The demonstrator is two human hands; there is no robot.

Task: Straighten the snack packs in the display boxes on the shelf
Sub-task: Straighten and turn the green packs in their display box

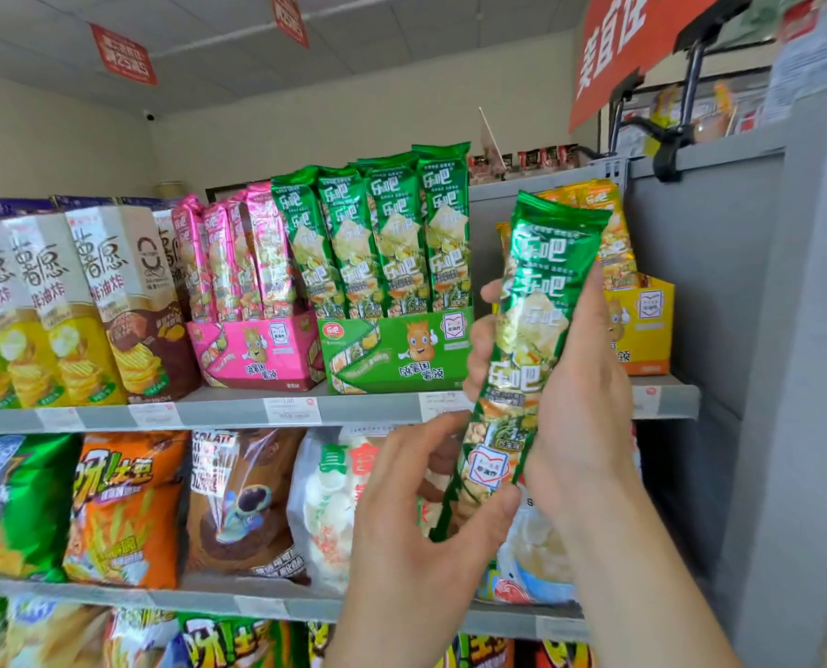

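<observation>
Both hands hold long green foil snack packs (529, 325) upright before the grey metal shelf (363, 407). The right hand (580, 402) clamps its fingers round their middle; the left hand (416, 523) pinches their bottom end, probably squaring the stack. Left of the fingers stands the green cardboard display box (392, 351).

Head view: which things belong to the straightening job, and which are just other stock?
Job: green snack packs, held by left hand and right hand; green display box; pink display box; yellow display box.
Other: tall chip cartons; orange chip bag; brown snack bag; red hanging sign.
</observation>
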